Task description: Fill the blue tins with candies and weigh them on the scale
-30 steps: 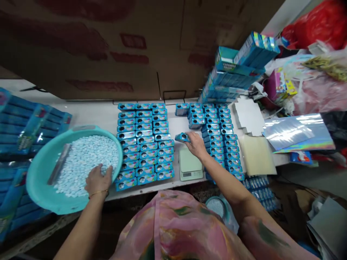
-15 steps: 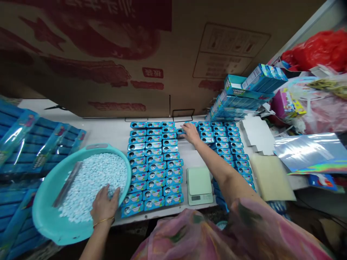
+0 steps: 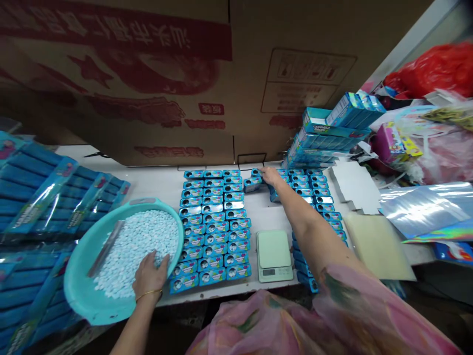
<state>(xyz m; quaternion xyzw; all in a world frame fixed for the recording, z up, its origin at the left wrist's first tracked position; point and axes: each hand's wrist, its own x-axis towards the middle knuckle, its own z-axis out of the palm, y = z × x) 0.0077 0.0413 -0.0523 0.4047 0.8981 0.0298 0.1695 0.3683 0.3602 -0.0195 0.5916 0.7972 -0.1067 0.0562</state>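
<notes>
At the far left, film-wrapped blue packs [image 3: 44, 197] with partly legible labels stand beside a turquoise basin [image 3: 78, 291] of pale blue pellets [image 3: 142, 241]. The left hand [image 3: 151, 276] rests on the pellets, open, fingers slightly curled and apart. Behind the white tabletop [image 3: 151, 181] rises a big brown carton [image 3: 251, 34], its red Chinese characters upside down. Small blue boxes [image 3: 216, 225] with round dark or pellet-filled openings fill three columns on the table, right of the basin. Farther right sits a pale green scale [image 3: 274, 251]; beyond it the right hand [image 3: 271, 176] touches small boxes near the carton, its grip unclear. One box [image 3: 252, 184] stands just beside its fingers. More columns follow, then a display tray [image 3: 334, 130] reading "CARAMELO", white cardboard [image 3: 356, 187], cream sheets [image 3: 380, 246], silvery sheets [image 3: 428, 207] and a red plastic bag [image 3: 436, 69] amid clutter.
</notes>
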